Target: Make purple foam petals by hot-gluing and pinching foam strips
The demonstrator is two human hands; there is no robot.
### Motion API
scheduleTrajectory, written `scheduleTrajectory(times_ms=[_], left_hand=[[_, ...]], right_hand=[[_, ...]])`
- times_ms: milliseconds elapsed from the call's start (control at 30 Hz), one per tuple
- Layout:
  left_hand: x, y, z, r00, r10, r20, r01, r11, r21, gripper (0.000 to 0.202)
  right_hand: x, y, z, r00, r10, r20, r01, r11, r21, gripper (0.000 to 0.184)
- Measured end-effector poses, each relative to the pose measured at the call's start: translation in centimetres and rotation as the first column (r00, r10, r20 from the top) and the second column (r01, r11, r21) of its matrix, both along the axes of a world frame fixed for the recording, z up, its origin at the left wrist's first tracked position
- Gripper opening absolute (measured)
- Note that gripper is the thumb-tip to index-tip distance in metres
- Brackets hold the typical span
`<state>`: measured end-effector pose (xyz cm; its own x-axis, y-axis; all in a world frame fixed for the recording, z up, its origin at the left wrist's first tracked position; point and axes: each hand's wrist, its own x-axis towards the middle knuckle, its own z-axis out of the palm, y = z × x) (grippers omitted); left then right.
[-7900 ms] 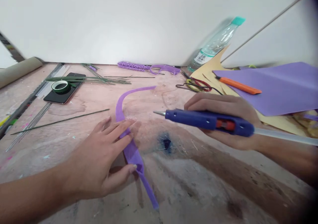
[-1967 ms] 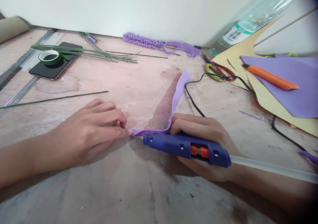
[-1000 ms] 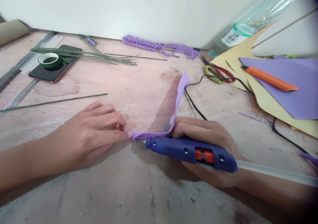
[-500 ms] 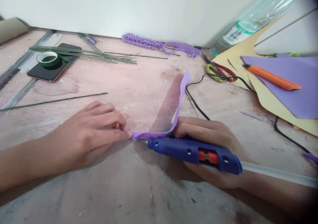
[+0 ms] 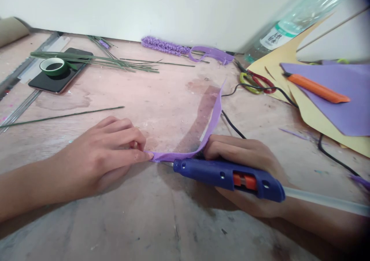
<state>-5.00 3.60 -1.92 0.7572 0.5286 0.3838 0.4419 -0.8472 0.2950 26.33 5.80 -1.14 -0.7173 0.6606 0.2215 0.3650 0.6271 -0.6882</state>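
Near the middle of the table, my left hand (image 5: 115, 149) pinches the left end of a purple strip (image 5: 179, 155), thumb and fingers pressed together on it. From there the strip runs right, then bends up and away past my right hand (image 5: 234, 151). That hand is wrapped round a blue hot glue gun (image 5: 214, 172); the gun's body hides part of the grip. Its metal nozzle points left and touches or nearly touches the strip's lower edge close to my left fingertips. A translucent glue stick (image 5: 323, 200) sticks out of the gun's back end.
At the left, green tape (image 5: 53, 67) sits on a phone (image 5: 49, 83) beside green stems (image 5: 110, 62). A fringed purple flower spike (image 5: 164, 46) lies at the back. Scissors (image 5: 257, 81), an orange cutter (image 5: 318, 88), purple sheet (image 5: 341, 118) and tilted bottle (image 5: 277, 35) are right; a black cord (image 5: 234, 126) crosses there.
The glue gun has shifted very slightly right. The strip's free end has swung a little to the right and twisted. My left hand keeps its hold in nearly the same place.
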Motion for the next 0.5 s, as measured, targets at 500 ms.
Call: scheduleTrajectory(times_ms=[500], left_hand=[[0.05,-0.01,0.15,1.000,0.000,0.000,0.000,1.000,-0.010,0.023]], right_hand=[[0.79,0.59,-0.64,0.998,0.064,0.004,-0.064,0.995,0.072,0.012]])
